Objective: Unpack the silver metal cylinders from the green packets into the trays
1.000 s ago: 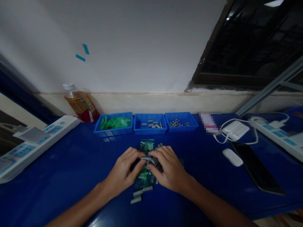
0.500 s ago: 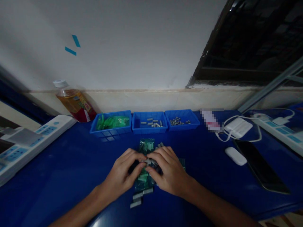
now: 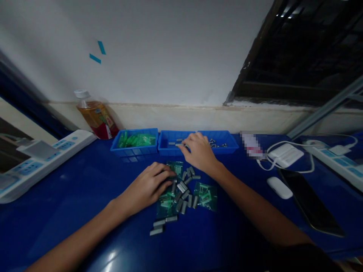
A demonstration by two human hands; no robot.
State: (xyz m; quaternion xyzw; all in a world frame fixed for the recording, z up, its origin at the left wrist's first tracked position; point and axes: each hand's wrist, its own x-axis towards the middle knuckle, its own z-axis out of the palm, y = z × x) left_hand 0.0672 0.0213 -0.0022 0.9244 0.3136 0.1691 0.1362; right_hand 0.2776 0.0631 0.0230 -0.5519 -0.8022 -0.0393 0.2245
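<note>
My right hand (image 3: 198, 151) reaches over the middle blue bin (image 3: 167, 152), its thumb and forefinger pinching at a small grey metal cylinder (image 3: 178, 144) at their tips. Other cylinders lie inside that bin, partly hidden by the hand. On the blue table, my left hand (image 3: 151, 183) rests with curved, parted fingers beside a pile of short grey metal pieces (image 3: 183, 186); its fingertips hide part of it. Small clear green bags with light green plugs and screws lie around the pile: one at the right (image 3: 206, 195), one below (image 3: 166, 206), one above (image 3: 176, 167).
A left bin (image 3: 134, 151) holds green bags; a right bin (image 3: 229, 143) holds small screws. A drink bottle (image 3: 98, 117) stands at the wall. Power strips (image 3: 61, 149) flank the table. A white charger (image 3: 286, 154), a white case (image 3: 279, 187) and a phone (image 3: 310, 204) lie right.
My hands were together over the pile, holding metal pieces. They have separated: the right moved up to the middle bin, the left stayed by the pile. Metal pieces now lie exposed between the bags.
</note>
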